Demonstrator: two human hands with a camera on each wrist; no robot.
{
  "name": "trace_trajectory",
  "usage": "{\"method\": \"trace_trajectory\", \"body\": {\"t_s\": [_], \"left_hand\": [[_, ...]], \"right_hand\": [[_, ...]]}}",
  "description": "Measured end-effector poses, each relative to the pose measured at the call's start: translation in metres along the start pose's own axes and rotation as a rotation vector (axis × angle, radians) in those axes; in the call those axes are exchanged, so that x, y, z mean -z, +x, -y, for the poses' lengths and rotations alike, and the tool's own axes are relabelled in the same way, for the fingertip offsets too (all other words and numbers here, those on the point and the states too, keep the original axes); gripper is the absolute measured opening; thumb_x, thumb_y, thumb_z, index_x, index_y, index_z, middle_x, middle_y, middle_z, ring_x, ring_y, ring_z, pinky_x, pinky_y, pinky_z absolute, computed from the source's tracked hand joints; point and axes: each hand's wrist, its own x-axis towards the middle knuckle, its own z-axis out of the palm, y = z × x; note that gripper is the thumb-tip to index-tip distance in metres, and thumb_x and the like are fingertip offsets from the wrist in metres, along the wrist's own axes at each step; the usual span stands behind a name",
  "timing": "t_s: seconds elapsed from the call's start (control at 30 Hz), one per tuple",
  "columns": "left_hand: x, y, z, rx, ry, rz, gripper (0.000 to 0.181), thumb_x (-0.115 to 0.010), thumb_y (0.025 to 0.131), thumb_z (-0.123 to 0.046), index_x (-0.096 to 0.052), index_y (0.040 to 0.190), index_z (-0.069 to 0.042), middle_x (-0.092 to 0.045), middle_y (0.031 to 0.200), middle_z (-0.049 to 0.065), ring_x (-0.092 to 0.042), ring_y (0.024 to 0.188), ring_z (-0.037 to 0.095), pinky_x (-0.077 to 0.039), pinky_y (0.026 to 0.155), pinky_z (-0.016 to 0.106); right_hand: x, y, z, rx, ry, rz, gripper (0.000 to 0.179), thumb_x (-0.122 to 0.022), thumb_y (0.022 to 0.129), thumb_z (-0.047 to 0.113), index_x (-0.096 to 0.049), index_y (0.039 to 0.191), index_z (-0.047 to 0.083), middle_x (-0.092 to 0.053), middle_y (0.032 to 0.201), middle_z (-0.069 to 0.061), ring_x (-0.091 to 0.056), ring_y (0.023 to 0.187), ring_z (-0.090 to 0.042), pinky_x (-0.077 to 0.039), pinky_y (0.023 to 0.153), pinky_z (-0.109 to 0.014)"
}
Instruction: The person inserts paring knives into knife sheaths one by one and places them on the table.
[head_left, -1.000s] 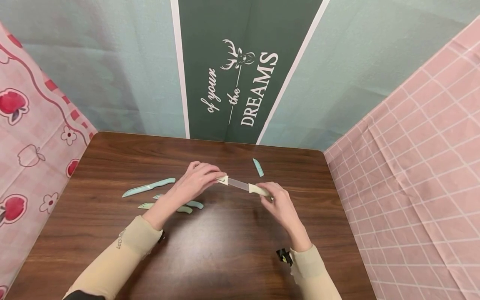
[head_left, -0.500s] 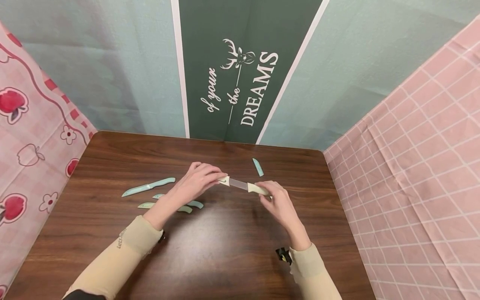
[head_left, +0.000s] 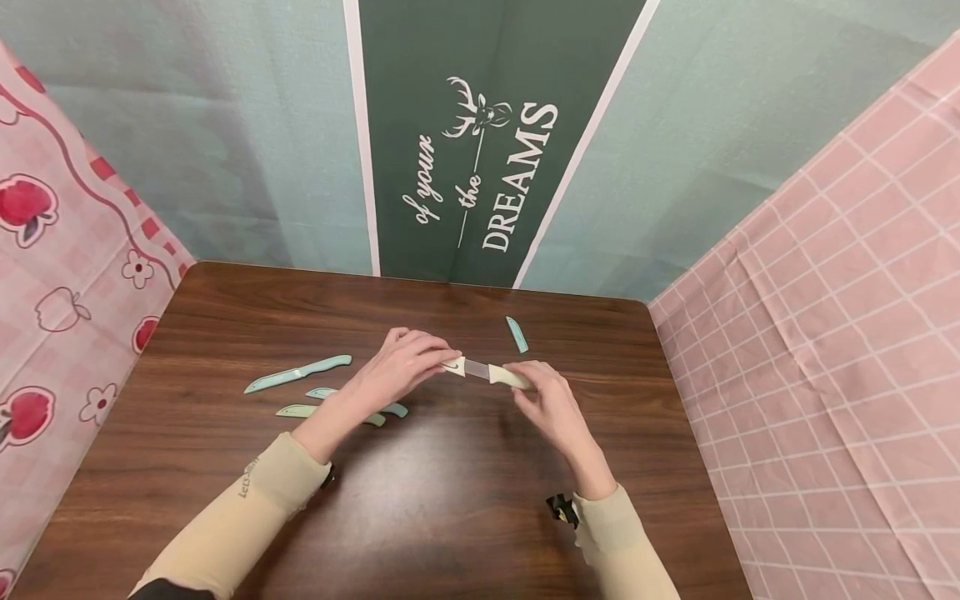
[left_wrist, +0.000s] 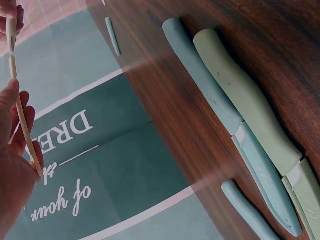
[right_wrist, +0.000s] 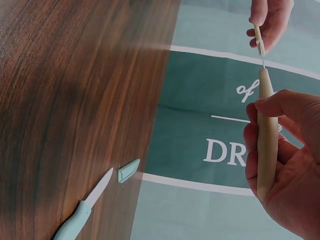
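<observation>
Above the table, my left hand point(head_left: 401, 368) pinches a cream blade sheath point(head_left: 454, 365) between thumb and fingers. My right hand point(head_left: 553, 404) grips the cream handle of a small paring knife point(right_wrist: 268, 145). The knife's blade lies partly inside the sheath, and a short stretch of bare metal shows between sheath and handle. In the right wrist view a bare knife with a light blue handle point(right_wrist: 75, 221) lies on the table, pointing toward a loose light blue sheath point(right_wrist: 129, 170). My right hand hides that knife in the head view.
Left on the wooden table point(head_left: 420, 500) lie three sheathed knives: a blue knife point(head_left: 298, 374) farther out, then a second blue knife point(left_wrist: 245, 145) and a green knife point(left_wrist: 250, 100) side by side under my left forearm. Fabric walls stand behind and at both sides.
My hands have drawn slightly closer together, and less bare blade shows between the sheath and the knife's handle. The things on the table have stayed where they were.
</observation>
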Motion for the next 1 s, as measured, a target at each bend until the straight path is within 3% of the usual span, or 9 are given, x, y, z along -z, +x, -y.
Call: {"method": "trace_trajectory", "body": {"t_s": [0.47,1.0], "left_hand": [[0.0026,0.0014,-0.0059,0.012,0.044,0.048,0.034,-0.075,0.089,-0.018,-0.071,0.123,-0.022,-0.072,0.113,-0.004,-0.064,0.106,0.018,-0.044,0.088,0.043],[-0.0004,0.0045,-0.0099,0.006,0.054,0.047,0.035,-0.076,0.088,-0.016,-0.071,0.123,-0.022,-0.072,0.114,-0.004,-0.064,0.107,0.020,-0.046,0.087,0.041]], "right_hand": [[-0.0046,0.0027,0.0047,-0.029,0.007,0.029,0.032,-0.072,0.085,0.001,-0.072,0.116,0.010,-0.073,0.109,-0.006,-0.062,0.093,-0.019,-0.049,0.072,-0.033],[-0.0059,0.0027,0.0040,-0.016,0.013,0.046,0.031,-0.073,0.089,0.003,-0.071,0.119,0.008,-0.073,0.114,-0.008,-0.065,0.101,-0.021,-0.054,0.074,-0.034]]}}
